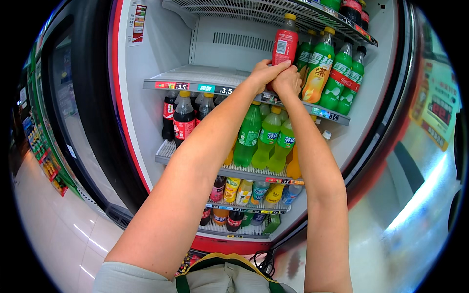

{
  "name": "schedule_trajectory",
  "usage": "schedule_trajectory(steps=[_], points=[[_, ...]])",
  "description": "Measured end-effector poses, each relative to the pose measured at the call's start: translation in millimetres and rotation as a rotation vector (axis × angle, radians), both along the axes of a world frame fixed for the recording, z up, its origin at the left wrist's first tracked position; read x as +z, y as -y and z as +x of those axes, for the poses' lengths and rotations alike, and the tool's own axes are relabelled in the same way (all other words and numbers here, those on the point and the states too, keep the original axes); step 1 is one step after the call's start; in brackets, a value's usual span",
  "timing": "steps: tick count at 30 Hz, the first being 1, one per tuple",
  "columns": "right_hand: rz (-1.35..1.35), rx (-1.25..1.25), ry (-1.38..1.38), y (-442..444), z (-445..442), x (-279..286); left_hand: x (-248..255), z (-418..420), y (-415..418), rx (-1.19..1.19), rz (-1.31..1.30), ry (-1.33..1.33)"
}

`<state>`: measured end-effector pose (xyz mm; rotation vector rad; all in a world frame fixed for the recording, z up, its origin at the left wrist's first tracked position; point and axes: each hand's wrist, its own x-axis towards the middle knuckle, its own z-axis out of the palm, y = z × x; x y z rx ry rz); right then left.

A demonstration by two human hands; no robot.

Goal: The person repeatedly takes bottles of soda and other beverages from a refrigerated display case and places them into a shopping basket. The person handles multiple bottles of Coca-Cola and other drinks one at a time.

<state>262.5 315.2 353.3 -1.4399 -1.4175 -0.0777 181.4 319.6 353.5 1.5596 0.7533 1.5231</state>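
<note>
A plastic drink bottle (285, 44) with a red label and a yellow cap stands nearly upright at the upper shelf of a drinks cooler. My left hand (264, 74) is closed around its lower part, the thumb across the front. Beside it my right hand (287, 81) grips the same lower part, touching the left. Both hands hide the bottle's base, so whether it rests on the shelf (205, 75) cannot be seen. Just to the right stand large green Sprite bottles (335, 78), one with an orange-and-yellow label (318, 69).
Below are cola bottles (184, 119), green soda bottles (249, 137) and lower rows of juice bottles (231, 189). A wire shelf (238, 9) hangs above. The swung-out cooler door (377, 121) is at right, a dark-framed cooler (84, 110) at left. Black cables (264, 262) lie near the cooler's base.
</note>
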Motion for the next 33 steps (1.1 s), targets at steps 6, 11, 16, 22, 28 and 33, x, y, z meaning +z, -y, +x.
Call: schedule_trajectory(steps=[6,11,16,22,28,33], points=[[0.150,0.116,0.047,7,-1,-6,-2,1,-13,0.214,0.208,0.129],[0.231,0.141,0.137,15,0,-12,-1,-2,-8,0.125,0.378,0.143],[0.330,0.172,0.139,12,3,-16,-3,0,-8,0.252,0.444,0.129],[0.425,0.193,0.060,10,5,-22,-6,5,-3,0.323,0.497,0.123],[0.501,0.334,-0.065,20,5,-17,0,7,31,0.420,0.531,0.037],[0.688,0.502,-0.117,50,-5,-7,18,-5,71,0.452,0.640,-0.097]])
